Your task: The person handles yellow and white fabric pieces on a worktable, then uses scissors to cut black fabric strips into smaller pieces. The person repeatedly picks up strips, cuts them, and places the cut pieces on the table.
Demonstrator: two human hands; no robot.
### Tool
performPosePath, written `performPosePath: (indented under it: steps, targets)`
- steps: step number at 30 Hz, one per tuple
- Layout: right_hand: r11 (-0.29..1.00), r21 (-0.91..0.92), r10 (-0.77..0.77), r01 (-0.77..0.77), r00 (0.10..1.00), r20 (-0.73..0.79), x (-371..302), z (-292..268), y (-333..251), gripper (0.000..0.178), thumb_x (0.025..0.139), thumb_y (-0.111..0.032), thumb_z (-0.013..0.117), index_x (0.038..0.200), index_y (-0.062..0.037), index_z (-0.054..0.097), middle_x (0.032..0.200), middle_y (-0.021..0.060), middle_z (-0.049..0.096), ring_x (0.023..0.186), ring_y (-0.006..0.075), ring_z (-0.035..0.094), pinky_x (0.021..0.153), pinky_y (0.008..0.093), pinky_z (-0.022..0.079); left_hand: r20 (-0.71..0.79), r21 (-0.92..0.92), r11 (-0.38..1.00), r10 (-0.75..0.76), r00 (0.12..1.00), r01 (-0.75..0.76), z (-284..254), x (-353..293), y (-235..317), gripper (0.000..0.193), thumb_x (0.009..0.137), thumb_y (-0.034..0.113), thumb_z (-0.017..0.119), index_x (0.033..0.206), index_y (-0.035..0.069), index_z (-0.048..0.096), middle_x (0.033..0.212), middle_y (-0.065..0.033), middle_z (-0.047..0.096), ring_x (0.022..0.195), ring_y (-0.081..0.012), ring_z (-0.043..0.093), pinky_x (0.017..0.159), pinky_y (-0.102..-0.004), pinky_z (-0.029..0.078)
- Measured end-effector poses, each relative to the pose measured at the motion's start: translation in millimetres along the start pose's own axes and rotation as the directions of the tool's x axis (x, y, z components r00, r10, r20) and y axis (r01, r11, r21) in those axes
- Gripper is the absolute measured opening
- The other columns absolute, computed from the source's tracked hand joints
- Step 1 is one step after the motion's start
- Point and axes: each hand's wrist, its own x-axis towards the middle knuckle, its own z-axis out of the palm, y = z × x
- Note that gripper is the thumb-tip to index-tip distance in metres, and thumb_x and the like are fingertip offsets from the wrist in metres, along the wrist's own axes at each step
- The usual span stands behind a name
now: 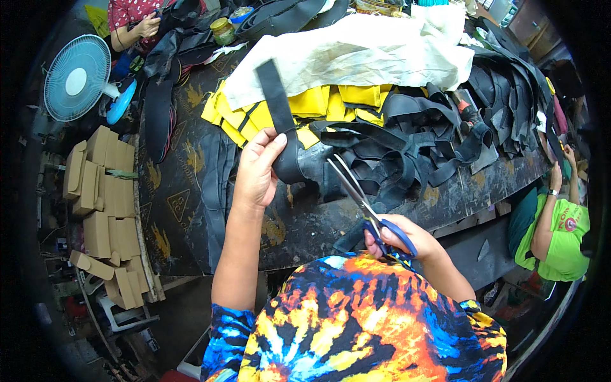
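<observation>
Between the thumb and fingers of my left hand (259, 167) is a black strip (275, 95), raised above the table with its upper end pointing up and away. Its lower part curves down toward the heap of dark strips. My right hand (407, 237) grips a pair of scissors (363, 198) with blue handles; the blades point up and left, slightly parted, with nothing seen between them. A tangle of black strips (388, 153) lies just beyond the blades. Flat dark strips (218, 184) rest on the table left of my left forearm.
Yellow folded pieces (312, 105) lie partly under a white cloth (350, 60) on the dark table (184, 223). Cardboard boxes (105, 191) and a fan (76, 81) stand at left. One person (140, 25) works at the far left, another in green (560, 239) at right.
</observation>
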Motion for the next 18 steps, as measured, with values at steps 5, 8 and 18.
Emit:
performPosePath:
  steps: [5,8,18]
  targets:
    - [0.988,0.149,0.039,-0.047,0.998,0.058,39.8,14.6,-1.7,0.039,0.108,-0.043,0.054,0.102,-0.0058,0.062,0.091,0.0057,0.068,0.080,0.0118,0.066,0.074,0.0268,0.054,0.033,0.029,0.999,0.019,0.999,-0.020,-0.5,-10.7,2.6,0.015,0.101,0.006,0.064,0.115,0.000,0.064,0.106,-0.0050,0.071,0.093,-0.0098,0.068,0.086,-0.0260,0.056]
    - [0.991,0.132,0.007,-0.013,0.999,0.047,57.3,21.9,-8.6,0.053,0.102,-0.057,0.056,0.108,-0.0040,0.060,0.094,0.0071,0.066,0.084,0.0116,0.066,0.075,0.0263,0.053,0.043,0.035,0.998,0.041,0.998,-0.043,0.5,-14.9,1.3,0.016,0.101,0.006,0.064,0.116,0.001,0.064,0.107,-0.0052,0.071,0.095,-0.0098,0.068,0.087,-0.0261,0.056]
    - [0.993,-0.095,-0.086,0.069,0.979,-0.185,56.5,31.1,-18.0,0.040,0.102,-0.043,0.064,0.093,-0.0036,0.063,0.077,0.0047,0.065,0.063,0.0092,0.063,0.060,0.0225,0.052,-0.084,0.181,0.951,0.271,0.959,-0.253,15.8,-41.1,24.5,0.017,0.102,0.005,0.063,0.117,0.000,0.063,0.110,-0.0042,0.069,0.099,-0.0086,0.064,0.092,-0.0253,0.051]
